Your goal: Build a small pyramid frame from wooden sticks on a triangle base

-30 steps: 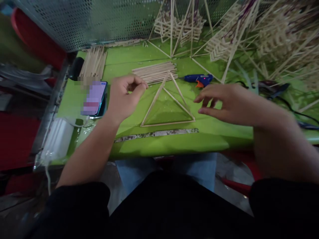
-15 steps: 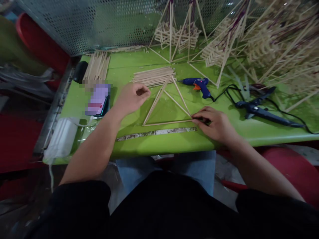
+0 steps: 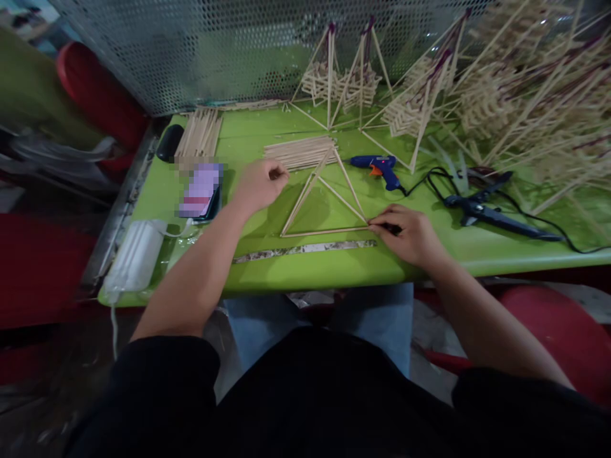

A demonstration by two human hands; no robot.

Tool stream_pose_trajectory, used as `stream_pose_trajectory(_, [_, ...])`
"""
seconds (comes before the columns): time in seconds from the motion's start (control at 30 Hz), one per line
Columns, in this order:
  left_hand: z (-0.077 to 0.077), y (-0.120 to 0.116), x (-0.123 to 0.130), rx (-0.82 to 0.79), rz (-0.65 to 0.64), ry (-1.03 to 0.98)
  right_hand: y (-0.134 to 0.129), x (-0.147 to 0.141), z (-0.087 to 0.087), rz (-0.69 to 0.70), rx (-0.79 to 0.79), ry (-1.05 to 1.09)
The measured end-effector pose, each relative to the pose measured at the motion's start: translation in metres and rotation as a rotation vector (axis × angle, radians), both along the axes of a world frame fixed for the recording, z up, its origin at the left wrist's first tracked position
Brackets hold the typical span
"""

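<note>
A frame of thin wooden sticks [image 3: 324, 231] stands on the green table, its sticks meeting at a peak near a pile of loose sticks [image 3: 300, 151]. My right hand [image 3: 403, 232] pinches the frame's right corner between thumb and fingertips. Left of the frame hovers my left hand [image 3: 262, 184], its fingers curled and the fingertips close together; whether something small is between them is too small to tell. Between the frame and the table's front edge lies a narrow speckled strip [image 3: 305, 250]. A blue glue gun [image 3: 379, 166] rests behind my right hand.
Dark cutters [image 3: 496, 219] and a black cable lie at the right. Finished stick structures [image 3: 405, 114] crowd the back right. On the left are a phone [image 3: 203, 191], a white power strip [image 3: 136, 254], a black object [image 3: 170, 143] and more sticks [image 3: 200, 133]. A mesh panel [image 3: 238, 57] borders the back.
The view has shifted slightly, so the table's left side sits farther right. Both hands keep nearly the same pose, the right one still at the frame's corner.
</note>
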State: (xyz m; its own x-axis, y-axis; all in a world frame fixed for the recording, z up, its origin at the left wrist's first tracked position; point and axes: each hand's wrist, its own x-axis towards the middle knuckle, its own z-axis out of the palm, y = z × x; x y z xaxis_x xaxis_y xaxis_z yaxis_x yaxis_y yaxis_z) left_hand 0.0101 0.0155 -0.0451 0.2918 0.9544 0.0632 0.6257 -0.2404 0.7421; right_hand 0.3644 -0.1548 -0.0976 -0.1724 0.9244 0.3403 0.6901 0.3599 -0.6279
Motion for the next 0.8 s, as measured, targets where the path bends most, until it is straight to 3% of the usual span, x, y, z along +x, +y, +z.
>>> stream_pose_trajectory(0.17, [-0.002, 0.005, -0.004, 0.136, 0.005, -0.011, 0.001, -0.001, -0.001, -0.001, 0.010, 0.002])
stream_pose_trajectory(0.43, [-0.001, 0.008, -0.007, 0.156, -0.012, 0.007, 0.004, -0.001, -0.003, 0.005, 0.004, -0.007])
stream_pose_trajectory(0.63, [0.003, 0.001, -0.002, 0.048, -0.081, 0.052, 0.002, -0.002, -0.001, 0.033, 0.011, -0.019])
stream_pose_trajectory(0.8, [-0.008, -0.004, 0.015, -0.069, -0.186, 0.078, 0.000, -0.003, 0.001, 0.051, 0.029, -0.048])
